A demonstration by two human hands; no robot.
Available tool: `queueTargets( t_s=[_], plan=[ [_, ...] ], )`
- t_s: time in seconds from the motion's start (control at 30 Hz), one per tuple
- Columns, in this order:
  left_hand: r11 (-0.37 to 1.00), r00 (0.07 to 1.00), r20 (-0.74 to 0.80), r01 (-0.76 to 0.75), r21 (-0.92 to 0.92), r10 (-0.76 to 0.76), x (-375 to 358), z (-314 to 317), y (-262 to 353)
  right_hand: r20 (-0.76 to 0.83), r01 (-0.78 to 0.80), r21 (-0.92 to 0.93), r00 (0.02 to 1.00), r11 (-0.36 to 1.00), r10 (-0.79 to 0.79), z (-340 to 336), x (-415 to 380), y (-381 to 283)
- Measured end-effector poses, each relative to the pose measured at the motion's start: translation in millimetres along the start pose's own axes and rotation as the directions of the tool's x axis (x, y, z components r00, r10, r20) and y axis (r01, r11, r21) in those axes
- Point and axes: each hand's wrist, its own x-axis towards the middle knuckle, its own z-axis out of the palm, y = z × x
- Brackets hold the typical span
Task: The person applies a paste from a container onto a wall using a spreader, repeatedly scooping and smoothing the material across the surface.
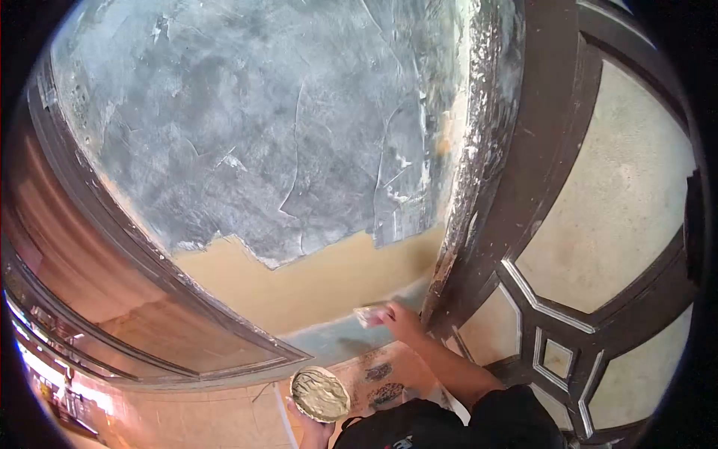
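My left hand holds a round bowl of grey-green paste from below, at the bottom centre. My right hand is closed on a small flat scraper, close to the low part of the wall near its right corner. Rough blue-grey plaster covers the upper wall, with a jagged lower edge. Below it runs a smooth yellowish band, and a blue-grey strip lies along the wall's base.
A dark wooden door with pale panels stands on the right. To the left is a dark frame around a reddish-brown surface. Tiled floor shows at the bottom left, and a dark-stained sheet lies below the wall.
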Motion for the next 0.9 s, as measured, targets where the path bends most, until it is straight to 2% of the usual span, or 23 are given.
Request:
queueTargets(
  t_s=[0.07, 0.1, 0.17, 0.2, 0.27, 0.33, 0.4, 0.47, 0.5, 0.53, 0.57, 0.6, 0.67, 0.7, 0.77, 0.8, 0.83, 0.87, 0.9],
  plan=[
    [1.0, 0.997, 0.067, 0.021, 0.017, -0.023, 4.7, 5.7, -2.7, -0.113, 0.175, 0.024, 0.979, 0.984, -0.171, -22.4, 14.4, -43.6],
    [0.998, 0.996, 0.091, -0.011, 0.064, 0.006, 1.8, 15.1, -1.7, -0.117, 0.177, 0.017, 0.978, 0.984, -0.174, -32.0, 20.2, -66.4],
    [0.999, 0.997, 0.073, 0.016, 0.05, -0.019, -3.0, 31.2, 1.5, -0.259, 0.303, 0.017, 0.922, 0.953, -0.289, -50.0, 33.3, -101.9],
    [0.998, 0.998, 0.049, 0.041, 0.04, -0.043, -3.7, 34.7, 1.7, -0.259, 0.308, 0.012, 0.92, 0.951, -0.295, -61.6, 42.9, -107.7],
    [0.999, 0.997, 0.063, 0.039, 0.018, -0.04, -4.5, 32.5, 1.3, -0.332, 0.148, -0.009, 0.932, 0.989, -0.142, -83.6, 58.5, -112.0],
    [0.998, 0.993, 0.105, 0.051, -0.032, -0.048, -6.5, 31.3, 4.9, -0.503, 0.154, 0.003, 0.854, 0.988, -0.132, -112.6, 70.5, -85.5],
    [0.999, 0.996, 0.087, 0.022, -0.035, -0.019, -9.9, 28.1, 7.4, -0.568, 0.178, 0.004, 0.81, 0.984, -0.144, -139.9, 57.0, -69.5],
    [0.999, 0.998, 0.061, -0.007, -0.043, 0.009, -12.7, 26.7, 9.3, -0.627, 0.113, -0.072, 0.767, 0.991, -0.133, -137.7, 45.7, -42.6],
    [0.997, 0.999, 0.032, 0.012, -0.07, -0.01, -13.2, 26.6, 12.1, -0.62, 0.118, -0.075, 0.772, 0.99, -0.139, -130.4, 35.6, -38.9],
    [0.995, 1.0, 0.003, 0.029, -0.096, -0.029, -13.8, 25.1, 14.6, -0.547, 0.086, -0.004, 0.834, 0.996, -0.074, -123.4, 23.3, -36.3],
    [0.996, 0.999, 0.045, 0.028, -0.086, -0.024, -10.2, 16.0, 13.5, -0.466, 0.045, 0.063, 0.885, 0.997, -0.01, -116.2, 13.1, -33.2],
    [0.996, 0.999, 0.039, 0.024, -0.088, -0.02, -8.8, 15.8, 13.2, -0.459, 0.046, 0.065, 0.888, 0.997, -0.011, -106.0, 4.8, -29.2],
    [0.996, 0.997, 0.082, 0.0, -0.088, 0.007, -4.9, 23.0, 15.5, -0.319, 0.094, 0.176, 0.947, 0.98, -0.034, -86.6, -4.6, -27.4],
    [0.993, 0.997, 0.082, 0.021, -0.116, -0.012, -3.2, 31.9, 19.0, -0.314, 0.093, 0.178, 0.949, 0.98, -0.033, -83.3, -6.4, -33.7],
    [0.997, 0.992, 0.126, 0.002, -0.081, 0.008, 0.5, 47.2, 24.5, -0.192, 0.174, 0.314, 0.974, 0.933, -0.117, -81.0, -17.5, -52.0],
    [0.999, 0.984, 0.175, -0.018, -0.046, 0.025, 1.0, 51.2, 26.3, -0.179, 0.164, 0.32, 0.978, 0.933, -0.111, -82.3, -22.5, -59.6],
    [0.999, 0.972, 0.233, 0.004, -0.054, 0.008, 1.5, 53.4, 26.8, -0.096, 0.163, 0.293, 0.985, 0.942, -0.141, -86.1, -25.4, -68.2],
    [0.998, 0.975, 0.221, 0.002, -0.055, 0.01, 2.9, 58.4, 27.7, -0.012, 0.169, 0.264, 0.985, 0.95, -0.171, -90.0, -27.2, -77.1],
    [0.999, 0.958, 0.284, -0.025, -0.033, 0.033, 5.0, 66.4, 29.2, -0.001, 0.165, 0.268, 0.985, 0.949, -0.171, -93.0, -29.6, -87.2]
  ],
)
